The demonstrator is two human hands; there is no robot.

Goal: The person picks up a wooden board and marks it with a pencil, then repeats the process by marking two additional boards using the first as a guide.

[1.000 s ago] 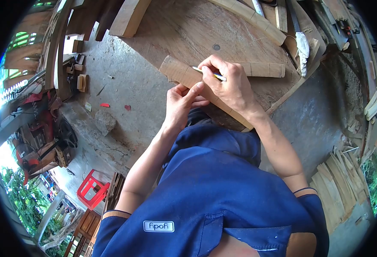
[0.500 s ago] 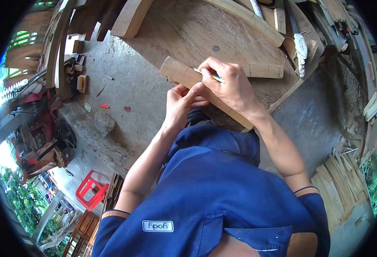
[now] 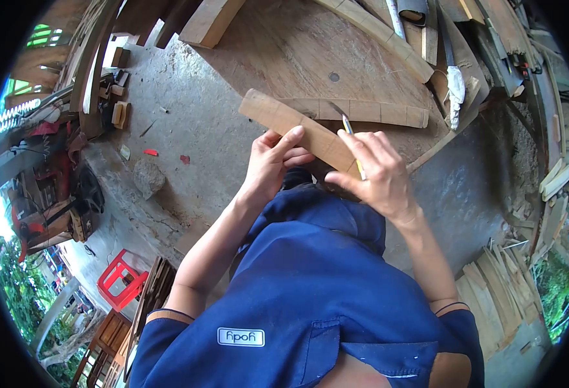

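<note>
A curved strip of wood (image 3: 280,115) is held slantwise above my lap. My left hand (image 3: 273,157) grips its lower edge near the middle, thumb on the face and fingers behind. My right hand (image 3: 383,169) is by the strip's right end, thumb and fingers spread apart, with a pencil (image 3: 347,126) held along the fingers and its tip pointing up and away. Whether the right thumb touches the strip cannot be made out. Just behind lies a second curved wood strip (image 3: 378,112) with lines across it, on a wooden tabletop (image 3: 278,58).
A longer lined wood piece (image 3: 381,33) and a thick wood block (image 3: 212,22) lie on the tabletop. A blade with a white-wrapped handle (image 3: 455,94) rests at its right side. A red plastic stool (image 3: 121,281) stands at lower left, stacked boards (image 3: 498,294) at lower right.
My right hand has moved right and down from the strip's upper part to its right end, and its fingers have opened out. The pencil now points upward. My left hand keeps its grip.
</note>
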